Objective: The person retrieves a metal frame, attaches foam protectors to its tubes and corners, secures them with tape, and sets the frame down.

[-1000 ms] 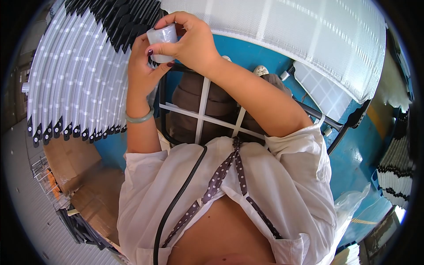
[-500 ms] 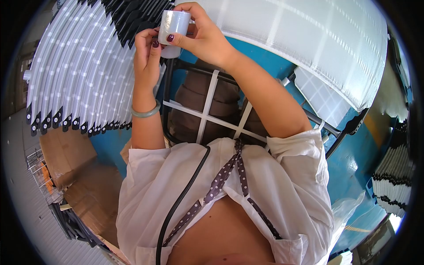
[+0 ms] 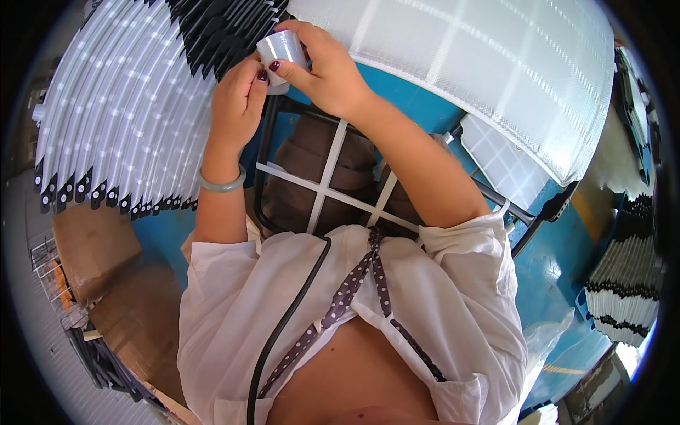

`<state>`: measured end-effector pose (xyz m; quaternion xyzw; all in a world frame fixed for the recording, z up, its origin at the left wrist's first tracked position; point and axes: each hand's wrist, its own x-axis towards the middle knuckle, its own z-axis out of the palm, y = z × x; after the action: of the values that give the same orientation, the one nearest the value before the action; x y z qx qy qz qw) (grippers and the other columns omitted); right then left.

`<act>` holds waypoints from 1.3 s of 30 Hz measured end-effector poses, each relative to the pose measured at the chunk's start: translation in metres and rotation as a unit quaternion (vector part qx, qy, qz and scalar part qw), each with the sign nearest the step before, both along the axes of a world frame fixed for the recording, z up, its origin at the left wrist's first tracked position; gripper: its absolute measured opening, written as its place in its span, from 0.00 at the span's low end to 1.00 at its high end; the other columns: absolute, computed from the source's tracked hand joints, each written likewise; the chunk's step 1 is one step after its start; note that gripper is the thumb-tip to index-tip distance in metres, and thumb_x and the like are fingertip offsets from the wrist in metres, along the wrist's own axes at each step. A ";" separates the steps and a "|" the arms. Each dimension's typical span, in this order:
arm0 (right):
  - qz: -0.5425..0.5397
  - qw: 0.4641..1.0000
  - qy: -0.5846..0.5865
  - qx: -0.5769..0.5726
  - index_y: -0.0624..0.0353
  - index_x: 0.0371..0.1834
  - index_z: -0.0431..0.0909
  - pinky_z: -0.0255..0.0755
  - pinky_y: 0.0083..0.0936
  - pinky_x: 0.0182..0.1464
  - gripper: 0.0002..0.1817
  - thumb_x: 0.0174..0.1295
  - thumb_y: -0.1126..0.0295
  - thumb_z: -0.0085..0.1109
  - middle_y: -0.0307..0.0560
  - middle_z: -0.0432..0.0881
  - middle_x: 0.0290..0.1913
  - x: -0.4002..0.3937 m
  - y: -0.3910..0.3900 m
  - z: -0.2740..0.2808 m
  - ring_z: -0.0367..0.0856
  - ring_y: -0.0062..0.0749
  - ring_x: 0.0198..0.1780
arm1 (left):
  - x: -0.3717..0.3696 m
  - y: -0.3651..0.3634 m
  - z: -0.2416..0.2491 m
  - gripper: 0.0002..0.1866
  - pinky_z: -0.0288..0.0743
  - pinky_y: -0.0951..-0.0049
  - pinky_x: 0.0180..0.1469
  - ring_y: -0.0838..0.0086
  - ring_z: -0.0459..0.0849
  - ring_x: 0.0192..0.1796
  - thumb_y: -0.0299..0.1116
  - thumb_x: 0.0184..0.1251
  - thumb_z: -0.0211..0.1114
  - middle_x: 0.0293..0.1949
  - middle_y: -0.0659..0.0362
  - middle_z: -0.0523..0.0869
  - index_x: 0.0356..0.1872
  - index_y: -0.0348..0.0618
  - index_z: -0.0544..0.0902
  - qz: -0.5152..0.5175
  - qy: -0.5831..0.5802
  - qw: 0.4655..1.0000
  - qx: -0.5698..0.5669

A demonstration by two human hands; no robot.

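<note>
A small glossy white roll [image 3: 283, 53], like a roll of labels or tape, is tilted between my hands at the top of the view. My right hand [image 3: 322, 74] grips it from the right, thumb across its front and fingers over its top and far side. From the left, my left hand [image 3: 237, 99] closes on the roll's edge, its thumb near the other thumb; its remaining fingers are mostly hidden. A paler core end shows below the roll. Just beyond it lie stacked black plastic end pieces [image 3: 219, 35].
Curved translucent panels [image 3: 120, 106] are stacked at left, and a large translucent sheet [image 3: 482, 64] spans the upper right. Below my hands is a black frame [image 3: 304, 110] with white straps [image 3: 322, 188] over dark cushions. Cardboard [image 3: 134, 319] sits lower left; more stacked panels [image 3: 620, 283] stand right.
Both hands and the roll have come slightly down in the view, toward my body. The roll tilts more, and my left fingers are curled closer at its edge.
</note>
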<state>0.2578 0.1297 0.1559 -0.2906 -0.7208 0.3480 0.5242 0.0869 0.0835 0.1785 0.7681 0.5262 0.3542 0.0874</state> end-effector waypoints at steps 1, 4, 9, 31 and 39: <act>-0.003 1.000 0.001 -0.005 0.58 0.55 0.69 0.73 0.32 0.44 0.25 0.56 0.62 0.63 0.55 0.75 0.45 0.000 -0.001 0.000 0.76 0.45 0.43 | 0.000 0.000 -0.001 0.13 0.73 0.69 0.43 0.57 0.80 0.40 0.30 0.66 0.52 0.40 0.50 0.81 0.48 0.37 0.76 0.009 0.012 1.000 0.001; -0.017 1.000 -0.016 0.015 0.57 0.54 0.70 0.74 0.31 0.43 0.25 0.55 0.62 0.64 0.55 0.75 0.45 -0.001 -0.001 0.000 0.77 0.45 0.42 | 0.003 -0.004 0.001 0.12 0.73 0.69 0.40 0.58 0.80 0.37 0.26 0.63 0.53 0.37 0.50 0.82 0.46 0.36 0.78 0.022 -0.003 1.000 -0.015; -0.016 1.000 -0.004 0.004 0.58 0.54 0.70 0.75 0.29 0.41 0.24 0.55 0.66 0.63 0.55 0.76 0.45 -0.004 -0.006 -0.002 0.78 0.43 0.41 | 0.000 -0.004 -0.014 0.11 0.74 0.70 0.38 0.66 0.82 0.34 0.25 0.62 0.53 0.34 0.50 0.83 0.43 0.35 0.79 0.073 -0.075 0.994 -0.017; -0.044 0.986 0.138 -0.087 0.63 0.51 0.61 0.66 0.34 0.51 0.22 0.53 0.73 0.56 0.59 0.70 0.44 -0.021 -0.043 -0.019 0.71 0.50 0.48 | -0.010 0.002 -0.052 0.15 0.71 0.78 0.45 0.78 0.77 0.41 0.33 0.71 0.50 0.43 0.58 0.79 0.50 0.34 0.75 0.080 -0.362 0.927 -0.055; -0.071 0.985 0.109 -0.111 0.63 0.50 0.62 0.67 0.35 0.52 0.27 0.47 0.70 0.62 0.60 0.70 0.46 -0.020 -0.054 -0.005 0.72 0.51 0.50 | -0.006 0.003 -0.058 0.11 0.69 0.81 0.39 0.82 0.74 0.36 0.34 0.70 0.52 0.34 0.63 0.78 0.42 0.36 0.77 0.070 -0.465 0.881 -0.051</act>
<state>0.2374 0.0757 0.1507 -0.3579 -0.5934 0.4174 0.5878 0.0807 0.0869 0.1200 0.4706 0.4950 0.6484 0.3362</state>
